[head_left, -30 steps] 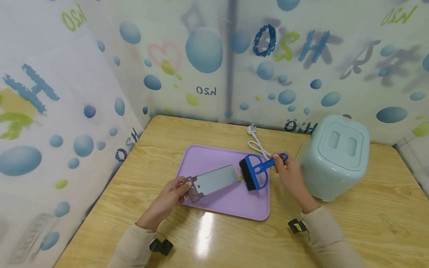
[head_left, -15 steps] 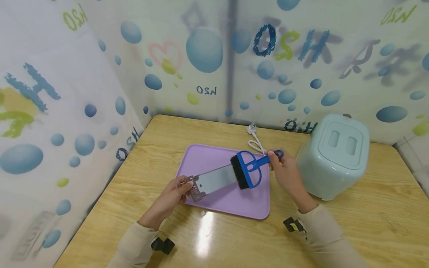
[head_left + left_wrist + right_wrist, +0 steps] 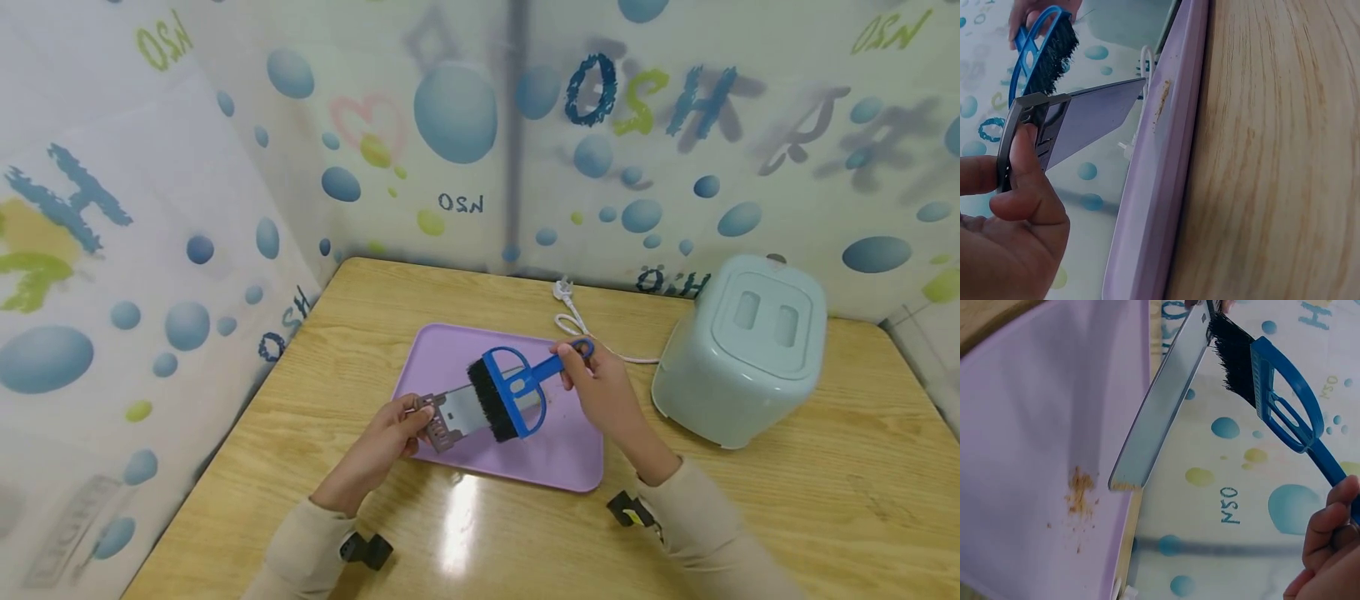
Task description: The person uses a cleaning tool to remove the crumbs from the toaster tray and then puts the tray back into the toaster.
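1. Head view: the left hand [image 3: 386, 433] pinches the brown end of a metal crumb tray [image 3: 463, 408] between thumb and fingers, the thumb on top; the tray extends from this hand toward the right hand [image 3: 606, 396], lying between the two, above a purple serving tray [image 3: 446, 354]
2. The right hand's fingers are closed round the handle of a blue brush [image 3: 507, 393], whose black bristles cross over the crumb tray's plate, near the left hand; a pale green toaster [image 3: 742, 358] stands on the wooden table [image 3: 337, 342] beyond the right hand, its white cord [image 3: 637, 360] running to a plug [image 3: 562, 289]
3. Left wrist view: the thumb and fingers clasp the crumb tray's slotted end, while its free end slopes down toward the purple serving tray, where crumbs [image 3: 1164, 100] lie
4. Right wrist view: curled fingers grip the brush handle; the bristles are at the crumb tray's held end, contact unclear, and crumbs line its free edge, well apart from the right hand
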Motion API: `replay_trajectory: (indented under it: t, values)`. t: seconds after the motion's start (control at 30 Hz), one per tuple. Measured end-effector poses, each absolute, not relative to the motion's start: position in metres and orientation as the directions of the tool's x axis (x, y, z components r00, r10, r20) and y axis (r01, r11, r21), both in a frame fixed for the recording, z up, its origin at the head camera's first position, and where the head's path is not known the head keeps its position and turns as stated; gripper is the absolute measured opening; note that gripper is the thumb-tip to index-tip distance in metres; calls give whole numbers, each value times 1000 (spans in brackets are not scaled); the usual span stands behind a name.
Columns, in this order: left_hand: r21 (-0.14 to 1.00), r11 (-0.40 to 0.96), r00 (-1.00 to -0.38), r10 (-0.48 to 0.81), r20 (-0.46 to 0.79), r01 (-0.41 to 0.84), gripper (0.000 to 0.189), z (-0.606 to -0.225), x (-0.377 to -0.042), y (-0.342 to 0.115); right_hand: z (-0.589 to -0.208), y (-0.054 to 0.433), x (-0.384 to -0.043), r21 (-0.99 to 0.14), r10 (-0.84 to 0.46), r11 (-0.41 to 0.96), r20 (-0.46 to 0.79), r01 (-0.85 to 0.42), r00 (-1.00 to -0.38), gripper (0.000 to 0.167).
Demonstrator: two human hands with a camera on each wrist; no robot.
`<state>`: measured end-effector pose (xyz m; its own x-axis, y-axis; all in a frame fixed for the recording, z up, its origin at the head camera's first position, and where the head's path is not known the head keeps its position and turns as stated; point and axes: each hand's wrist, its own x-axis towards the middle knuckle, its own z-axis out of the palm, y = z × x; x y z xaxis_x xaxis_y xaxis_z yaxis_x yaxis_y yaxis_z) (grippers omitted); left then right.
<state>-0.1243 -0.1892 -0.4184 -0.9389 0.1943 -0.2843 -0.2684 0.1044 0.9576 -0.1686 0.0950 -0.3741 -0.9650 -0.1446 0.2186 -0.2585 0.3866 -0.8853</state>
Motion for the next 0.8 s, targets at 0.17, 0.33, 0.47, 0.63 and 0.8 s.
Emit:
replay_trajectory:
  t: [0.17, 0.33, 0.47, 0.63, 0.8]
  values:
    - [960, 98, -938, 206, -278, -263, 13, -419, -124, -189, -375, 85, -166, -901, -178, 340, 217, -267, -960, 21]
    - [957, 103, -937, 199, -287, -272, 13, -421, -125, -189, -378, 75, -165, -921, -191, 293, 207, -257, -959, 22]
    - [957, 101, -936, 204, -287, -271, 14, -421, -125, -189, -380, 69, -164, -924, -210, 273, 214, -267, -954, 22]
    - [958, 99, -936, 204, -286, -271, 13, -420, -126, -189, -384, 64, -165, -924, -226, 272, 211, -269, -951, 22]
    - [958, 101, -938, 197, -285, -269, 13, -417, -126, -190, -388, 63, -167, -924, -217, 273, 210, -266, -953, 22]
